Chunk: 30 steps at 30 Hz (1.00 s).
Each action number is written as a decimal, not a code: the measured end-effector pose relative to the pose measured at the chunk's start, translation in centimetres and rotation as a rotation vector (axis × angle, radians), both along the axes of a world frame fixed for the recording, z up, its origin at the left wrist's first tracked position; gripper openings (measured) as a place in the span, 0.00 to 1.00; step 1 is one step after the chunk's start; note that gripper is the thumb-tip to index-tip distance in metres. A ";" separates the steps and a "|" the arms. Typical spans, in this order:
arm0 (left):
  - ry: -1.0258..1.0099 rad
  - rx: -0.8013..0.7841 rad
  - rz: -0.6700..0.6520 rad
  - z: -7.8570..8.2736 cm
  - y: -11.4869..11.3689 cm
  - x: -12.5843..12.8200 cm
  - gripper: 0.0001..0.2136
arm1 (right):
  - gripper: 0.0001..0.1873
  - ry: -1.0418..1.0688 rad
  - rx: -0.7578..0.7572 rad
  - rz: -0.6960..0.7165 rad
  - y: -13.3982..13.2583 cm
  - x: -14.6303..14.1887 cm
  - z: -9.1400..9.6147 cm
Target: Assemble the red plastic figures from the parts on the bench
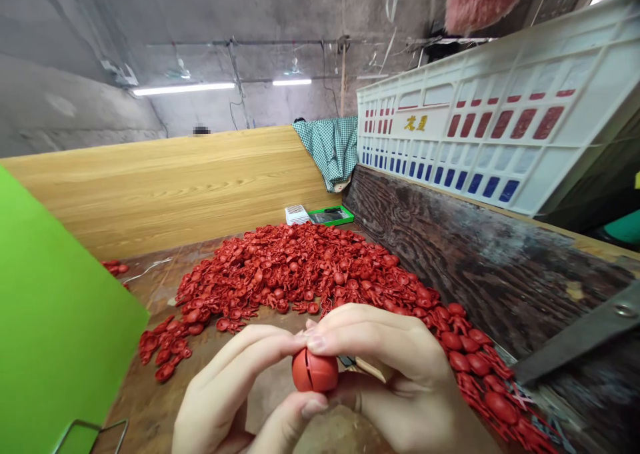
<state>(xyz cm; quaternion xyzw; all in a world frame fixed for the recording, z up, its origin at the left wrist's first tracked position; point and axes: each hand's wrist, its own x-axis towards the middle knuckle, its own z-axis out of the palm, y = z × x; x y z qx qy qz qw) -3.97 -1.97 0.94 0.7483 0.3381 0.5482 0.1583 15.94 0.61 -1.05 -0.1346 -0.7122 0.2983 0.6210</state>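
Huge heap of little red plastic parts on the tabletop (hundreds, easily). Just in front of the heap, the left hand and right hand both pinch a slotted red ball between them, slot running upright.

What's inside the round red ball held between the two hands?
The round red ball shows only its outer surface and a dark split, pinched by the left hand and right hand; whatever is inside stays hidden.

hands: 2 | red slotted ball: 1 | ceiling lights: 2
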 end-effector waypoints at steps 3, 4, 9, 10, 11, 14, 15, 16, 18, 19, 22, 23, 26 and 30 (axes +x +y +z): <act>-0.075 -0.079 0.022 -0.1 0.1 0.4 0.12 | 0.21 0.087 -0.192 0.083 0.1 -0.3 -0.2; -0.103 -0.119 0.029 -0.2 0.2 0.5 0.12 | 0.21 0.128 -0.291 0.132 0.2 -0.4 -0.3; -0.166 -0.201 0.109 -0.5 0.3 0.8 0.12 | 0.25 0.257 -0.627 0.357 0.4 -0.7 -0.8; -0.156 -0.196 0.122 -0.5 0.3 0.8 0.12 | 0.24 0.264 -0.649 0.378 0.4 -0.7 -0.9; -0.141 -0.193 0.129 -0.5 0.4 0.7 0.12 | 0.24 0.270 -0.669 0.397 0.4 -0.6 -0.9; -0.084 -0.164 0.121 -0.5 0.6 0.6 0.11 | 0.21 0.282 -0.703 0.443 0.4 -0.5 -0.8; -0.068 -0.142 0.108 -0.5 0.7 0.6 0.12 | 0.20 0.276 -0.692 0.440 0.4 -0.4 -0.8; -0.052 -0.110 0.094 -0.5 0.8 0.6 0.12 | 0.19 0.267 -0.670 0.424 0.4 -0.3 -0.7; -0.020 -0.043 0.071 -0.6 0.9 0.7 0.14 | 0.18 0.236 -0.608 0.361 0.4 -0.2 -0.5; -0.012 -0.016 0.067 -0.7 0.9 0.7 0.16 | 0.18 0.218 -0.579 0.327 0.3 -0.2 -0.5; -0.020 -0.002 0.067 -1.1 0.7 0.9 0.19 | 0.17 0.186 -0.538 0.269 0.1 -0.2 -0.3; -0.033 0.000 0.063 -1.1 0.6 1.0 0.19 | 0.16 0.188 -0.537 0.265 0.1 -0.2 -0.3; -0.026 0.027 0.056 -1.1 0.4 1.0 0.16 | 0.14 0.210 -0.540 0.262 -0.1 -0.4 -0.1; 0.005 0.079 0.082 -1.1 0.2 1.1 0.15 | 0.14 0.234 -0.529 0.255 -0.3 -0.7 0.0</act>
